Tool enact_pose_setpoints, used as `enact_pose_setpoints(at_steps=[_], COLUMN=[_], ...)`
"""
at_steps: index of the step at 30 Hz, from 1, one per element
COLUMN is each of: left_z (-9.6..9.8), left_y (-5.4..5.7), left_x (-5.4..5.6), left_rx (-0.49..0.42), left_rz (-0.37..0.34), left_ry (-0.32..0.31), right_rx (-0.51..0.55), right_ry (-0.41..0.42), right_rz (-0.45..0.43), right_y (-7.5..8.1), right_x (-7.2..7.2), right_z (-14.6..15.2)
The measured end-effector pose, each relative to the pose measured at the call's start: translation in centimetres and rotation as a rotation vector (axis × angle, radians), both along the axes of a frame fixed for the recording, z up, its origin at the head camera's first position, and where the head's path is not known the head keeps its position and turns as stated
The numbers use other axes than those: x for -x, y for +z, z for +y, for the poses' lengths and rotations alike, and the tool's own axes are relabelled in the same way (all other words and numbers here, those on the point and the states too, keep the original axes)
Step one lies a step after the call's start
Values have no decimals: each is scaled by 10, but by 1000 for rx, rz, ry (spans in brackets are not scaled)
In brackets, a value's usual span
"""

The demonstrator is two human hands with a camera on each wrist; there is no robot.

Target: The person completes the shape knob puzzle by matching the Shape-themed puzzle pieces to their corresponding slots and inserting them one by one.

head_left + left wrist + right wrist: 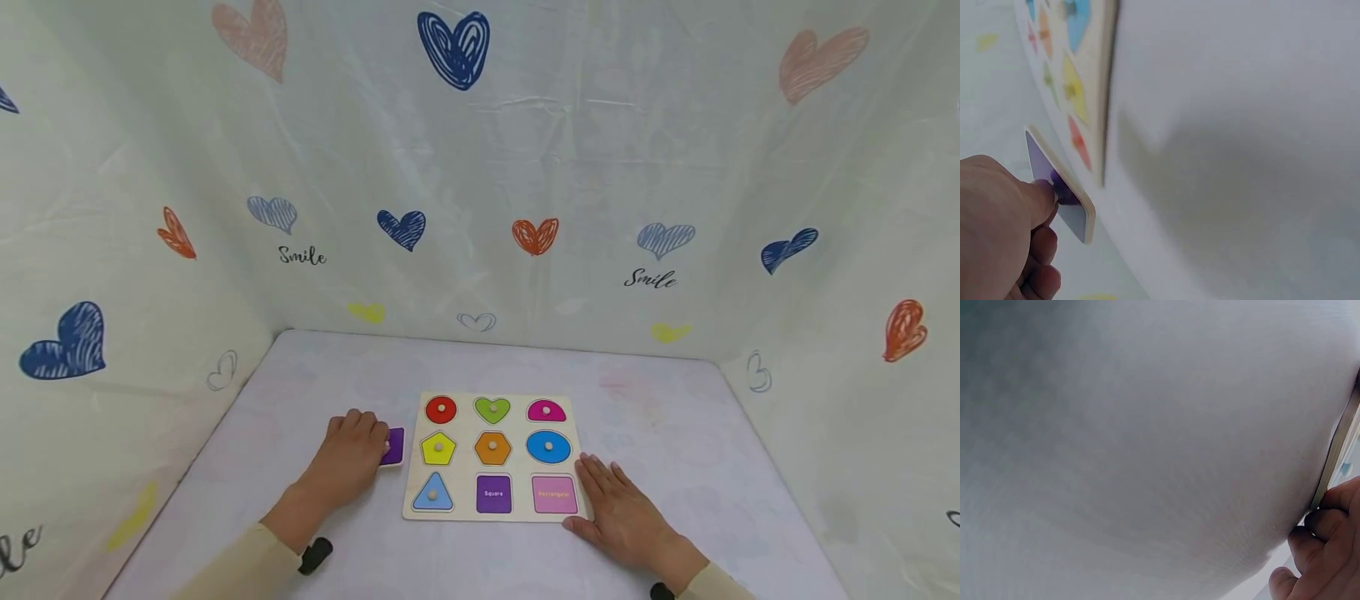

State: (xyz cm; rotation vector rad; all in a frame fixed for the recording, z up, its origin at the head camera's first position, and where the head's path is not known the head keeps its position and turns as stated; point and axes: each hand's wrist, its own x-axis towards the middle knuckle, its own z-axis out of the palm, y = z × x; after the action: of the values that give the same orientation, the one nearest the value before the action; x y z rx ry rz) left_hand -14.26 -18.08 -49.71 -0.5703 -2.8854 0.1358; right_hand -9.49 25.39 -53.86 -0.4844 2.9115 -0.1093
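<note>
My left hand (pixel 349 457) is just left of the wooden shape puzzle board (pixel 463 475), pinching a purple square puzzle piece (pixel 396 447) by its knob. In the left wrist view, thumb and fingers meet at the knob, and the piece (pixel 1041 157) is tilted near a board corner. My right hand (pixel 621 512) lies with fingers extended against the board's right edge, by the pink recess (pixel 555 495) labelled "Rectangular". Beside that is a purple recess (pixel 493 504) labelled "Square". Knobbed pieces sit in the other places, among them a light blue triangle (pixel 432 495) and a blue oval (pixel 548 447).
A pale cloth covers the table (pixel 337 367). Behind it and at both sides hangs a white curtain (pixel 465 150) printed with hearts and the word "Smile". A dark strap (pixel 316 555) is on the left wrist.
</note>
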Motion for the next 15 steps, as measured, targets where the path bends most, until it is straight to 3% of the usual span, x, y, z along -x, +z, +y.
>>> enact_pose_setpoints(at_steps=[15], left_z=[58], left_y=[2], left_x=[-4], left_rx=[-10], left_rz=[-14], left_ry=[-137], right_rx=[-5], right_ry=[10], right_rz=[8], right_y=[-2], right_x=[1], right_z=[1])
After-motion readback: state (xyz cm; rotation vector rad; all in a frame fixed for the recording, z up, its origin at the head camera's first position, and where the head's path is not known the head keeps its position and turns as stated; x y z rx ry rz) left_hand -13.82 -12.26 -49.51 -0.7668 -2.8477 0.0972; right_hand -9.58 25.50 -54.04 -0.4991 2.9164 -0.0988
